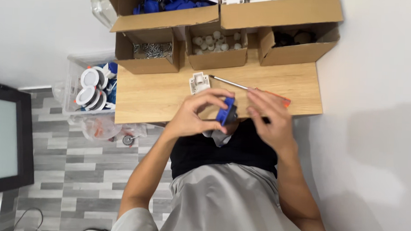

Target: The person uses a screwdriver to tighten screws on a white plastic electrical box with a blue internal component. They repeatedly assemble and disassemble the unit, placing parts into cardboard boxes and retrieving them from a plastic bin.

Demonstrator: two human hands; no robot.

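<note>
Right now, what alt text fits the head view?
Left hand pinches a small blue part as the open right hand nears it, above a wooden table with a screwdriver and cardboard boxes.

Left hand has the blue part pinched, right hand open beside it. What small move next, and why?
Probably bring the right hand onto the blue part to steady it: the left hand pinches it above the table edge, while the right is open and empty. The screwdriver and white piece lie unused behind.
</note>
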